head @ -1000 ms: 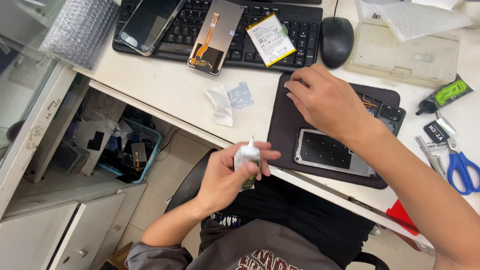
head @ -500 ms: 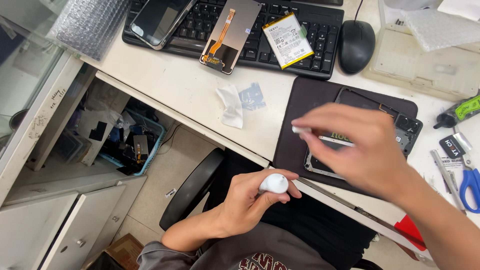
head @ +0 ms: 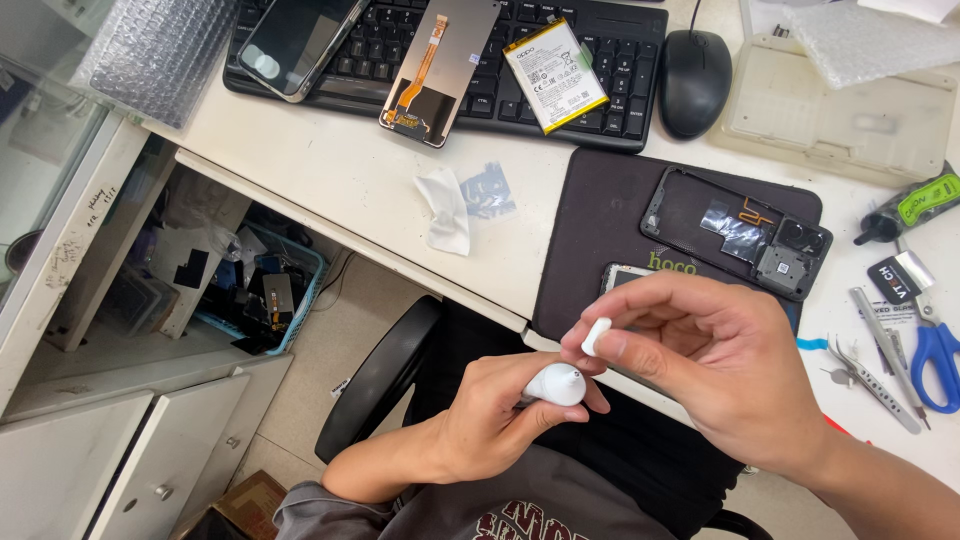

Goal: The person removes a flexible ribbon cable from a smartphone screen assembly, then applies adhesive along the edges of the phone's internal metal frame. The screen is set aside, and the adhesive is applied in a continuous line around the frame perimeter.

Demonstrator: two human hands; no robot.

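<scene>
My left hand grips a small white bottle below the desk edge, over my lap. My right hand pinches the bottle's small white cap between thumb and forefinger, just above the bottle's tip. Behind the hands lies a dark work mat with a black phone frame on it. A phone on the mat is mostly hidden by my right hand.
A black keyboard at the back carries a phone, a display panel and a battery. A mouse sits beside it. Scissors, tweezers and a glue tube lie right. White film pieces rest mid-desk.
My right hand left the mat and came down to the bottle, now holding its cap. The left hand stayed over my lap with the bottle.
</scene>
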